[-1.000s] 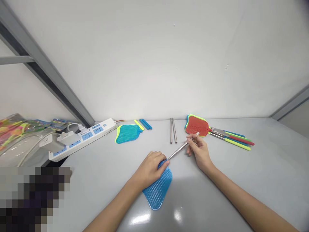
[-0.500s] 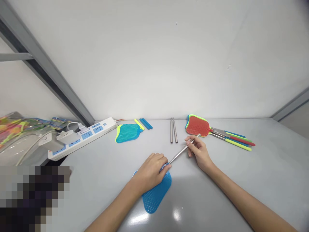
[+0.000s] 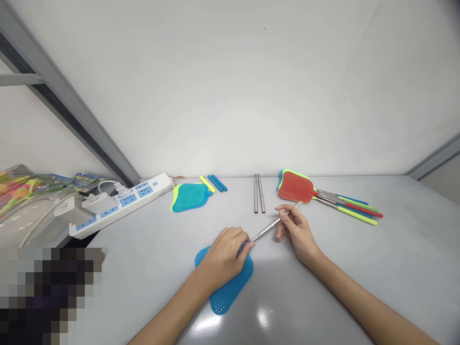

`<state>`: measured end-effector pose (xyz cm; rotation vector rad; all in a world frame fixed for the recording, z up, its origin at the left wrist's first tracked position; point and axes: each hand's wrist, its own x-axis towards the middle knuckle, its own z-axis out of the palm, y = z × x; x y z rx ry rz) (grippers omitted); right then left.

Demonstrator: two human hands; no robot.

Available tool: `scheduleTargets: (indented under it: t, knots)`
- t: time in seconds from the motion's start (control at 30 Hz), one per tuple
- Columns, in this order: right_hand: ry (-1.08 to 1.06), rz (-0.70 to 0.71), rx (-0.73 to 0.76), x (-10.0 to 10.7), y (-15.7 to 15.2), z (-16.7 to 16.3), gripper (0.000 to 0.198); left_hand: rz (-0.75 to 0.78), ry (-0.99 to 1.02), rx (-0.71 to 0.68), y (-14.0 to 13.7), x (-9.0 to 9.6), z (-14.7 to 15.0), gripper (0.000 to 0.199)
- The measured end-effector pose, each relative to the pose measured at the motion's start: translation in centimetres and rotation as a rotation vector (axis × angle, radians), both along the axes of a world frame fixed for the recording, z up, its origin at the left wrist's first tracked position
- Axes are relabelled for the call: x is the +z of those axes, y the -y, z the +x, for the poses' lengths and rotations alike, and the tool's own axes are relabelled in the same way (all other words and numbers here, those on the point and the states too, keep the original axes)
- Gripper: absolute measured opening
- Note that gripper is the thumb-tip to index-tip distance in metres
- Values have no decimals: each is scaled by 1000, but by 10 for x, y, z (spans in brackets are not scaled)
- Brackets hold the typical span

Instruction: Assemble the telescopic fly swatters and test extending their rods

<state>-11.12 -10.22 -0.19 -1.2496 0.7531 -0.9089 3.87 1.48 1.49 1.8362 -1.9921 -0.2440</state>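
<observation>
My left hand is closed over the neck of a blue fly swatter head, whose perforated sheet shows on both sides of the hand. A silver metal rod runs up and right from that neck; the joint itself is hidden by my fingers. My right hand pinches the rod near its far end between thumb and fingers. Behind it lie two loose silver rods side by side. To their right is a stack of assembled fly swatters, a red one on top, with coloured grips.
Turquoise and yellow swatter heads lie at the back left, beside several blue and yellow handle grips. A white power strip with plugged-in chargers runs along the left. Plastic-bagged items stand at the far left, below a metal frame.
The swatter head has turned slightly under my left hand, showing more of its left corner. My right hand has shifted a little right along with the rod.
</observation>
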Motion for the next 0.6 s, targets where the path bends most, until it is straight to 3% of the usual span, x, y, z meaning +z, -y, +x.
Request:
scheduleTargets:
  t: [0.6]
  knots:
    - [-60, 65, 82, 4, -12, -3, 22, -39, -86, 47, -2, -1, 0, 22]
